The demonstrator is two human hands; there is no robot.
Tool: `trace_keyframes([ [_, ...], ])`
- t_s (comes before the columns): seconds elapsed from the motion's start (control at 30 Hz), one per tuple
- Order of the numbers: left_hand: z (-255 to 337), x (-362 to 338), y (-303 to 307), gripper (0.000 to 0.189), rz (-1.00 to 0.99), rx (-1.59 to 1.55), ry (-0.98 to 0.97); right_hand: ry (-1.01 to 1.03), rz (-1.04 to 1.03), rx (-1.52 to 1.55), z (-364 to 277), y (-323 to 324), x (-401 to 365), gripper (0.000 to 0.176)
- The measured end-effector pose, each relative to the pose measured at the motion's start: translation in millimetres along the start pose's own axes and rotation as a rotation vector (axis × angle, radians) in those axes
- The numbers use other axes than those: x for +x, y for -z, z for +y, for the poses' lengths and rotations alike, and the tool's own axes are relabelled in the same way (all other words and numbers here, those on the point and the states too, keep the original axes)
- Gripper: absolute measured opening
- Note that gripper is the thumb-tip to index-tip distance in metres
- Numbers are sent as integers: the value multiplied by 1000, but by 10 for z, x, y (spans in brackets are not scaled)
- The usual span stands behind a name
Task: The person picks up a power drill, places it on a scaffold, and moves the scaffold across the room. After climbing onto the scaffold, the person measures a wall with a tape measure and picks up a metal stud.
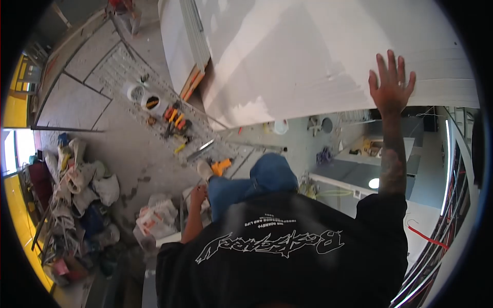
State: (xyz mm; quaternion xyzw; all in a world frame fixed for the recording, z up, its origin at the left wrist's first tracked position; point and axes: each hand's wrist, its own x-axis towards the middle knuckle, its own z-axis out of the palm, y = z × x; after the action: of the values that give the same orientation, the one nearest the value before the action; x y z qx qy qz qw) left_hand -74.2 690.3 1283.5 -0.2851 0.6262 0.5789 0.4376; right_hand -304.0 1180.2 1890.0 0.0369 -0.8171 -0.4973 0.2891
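My right hand (391,90) is raised on the right with its fingers spread, flat against a large pale board surface (287,61) near its lower edge. A ring shows on one finger. Low beside my bent knee is my left hand (198,195), its fingers curled. Whatever is in them is too small or hidden to tell. Close to that hand are my shoe (204,169) and a pale bar-like edge (187,195). An orange-yellow tool (221,167) lies just past the shoe on a perforated metal platform (154,84).
Orange-and-black power tools (176,119) and white buckets (136,93) stand on the platform. Stacked sacks (77,179) fill the left side, with a white plastic bag (156,215) nearer me. Far below at right is a grey floor. Another person (126,13) is at the top left.
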Motion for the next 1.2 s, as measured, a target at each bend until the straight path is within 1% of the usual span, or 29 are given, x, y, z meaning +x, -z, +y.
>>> trace_keyframes([
  [0.03,-26,-79,33,35,22,7,20,5,-4,-34,2,-1,-7,48],
  [0.17,27,-613,152,38,116,-59,94,13,15,-86,-31,-49,-39,43],
  [0.3,-399,-802,213,38,157,44,138,-5,-45,-109,-61,-2,-18,40],
  [0.4,-532,-1006,84,36,198,-60,216,1,-55,-116,-57,11,-28,40],
  [0.43,-658,-1007,35,35,219,-65,194,8,-5,-102,-45,-25,-40,40],
  [0.53,-654,-1198,-117,35,179,-244,192,23,7,-110,-28,-23,-60,40],
  [0.57,-622,-1221,-154,36,181,-169,206,27,11,-96,-28,-2,-58,40],
  [0.7,-585,-1174,-183,41,224,-256,191,26,-1,-90,-44,73,-31,40],
  [0.77,-536,-1184,-161,43,278,-320,188,23,36,-59,-55,88,-16,39],
  [0.83,-490,-1145,-119,44,286,-316,187,25,55,-46,-73,118,-8,38],
  [0.87,-533,-1121,-111,44,284,-310,196,23,57,-47,-93,130,1,38],
  [0.9,-685,-989,-112,43,297,-310,165,26,54,-49,-100,148,-5,37],
  [0.93,-683,-998,-141,43,292,-295,177,27,51,-53,-90,155,-13,37],
  [1.0,-457,-1068,-112,42,289,-265,184,32,79,-39,-82,119,-10,36],
  [1.03,-365,-1096,-105,48,303,-143,158,37,94,-34,-78,100,-21,36],
  [1.13,-504,-842,-52,54,346,155,-4,45,99,-28,-67,121,-38,35],
  [1.2,-609,-680,6,56,373,202,-46,45,98,-21,-60,125,-46,35],
])
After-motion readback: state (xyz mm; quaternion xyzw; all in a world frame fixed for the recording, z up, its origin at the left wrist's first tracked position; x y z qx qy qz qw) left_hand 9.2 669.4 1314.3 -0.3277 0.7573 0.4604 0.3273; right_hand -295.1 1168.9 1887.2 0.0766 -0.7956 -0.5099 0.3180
